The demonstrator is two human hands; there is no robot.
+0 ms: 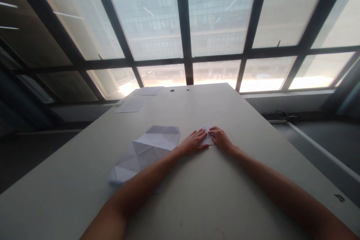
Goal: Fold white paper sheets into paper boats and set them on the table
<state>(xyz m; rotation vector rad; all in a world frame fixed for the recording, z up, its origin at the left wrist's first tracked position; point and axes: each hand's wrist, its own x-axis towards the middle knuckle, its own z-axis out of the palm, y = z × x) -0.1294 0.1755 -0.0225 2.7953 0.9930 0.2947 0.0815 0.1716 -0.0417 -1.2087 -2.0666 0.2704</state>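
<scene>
A small folded piece of white paper (pixel 207 140) lies on the table in front of me, partly covered by both hands. My left hand (pixel 194 142) rests flat on its left side, fingers stretched out and pointing right. From the other side, my right hand (pixel 221 139) has its fingers curled and pinched at the paper's right part; the exact grip is too small to make out. Beside my left forearm spreads a larger creased sheet of white paper (pixel 154 141), raised along its folds and partly hidden behind that arm.
The long white table (pixel 202 105) runs toward tall windows (pixel 157 15) with dark frames. Flat paper sheets (pixel 129 105) lie near its far left edge. Two small dark spots (pixel 172 90) mark the far end. A small dark item (pixel 339 197) sits at the right edge.
</scene>
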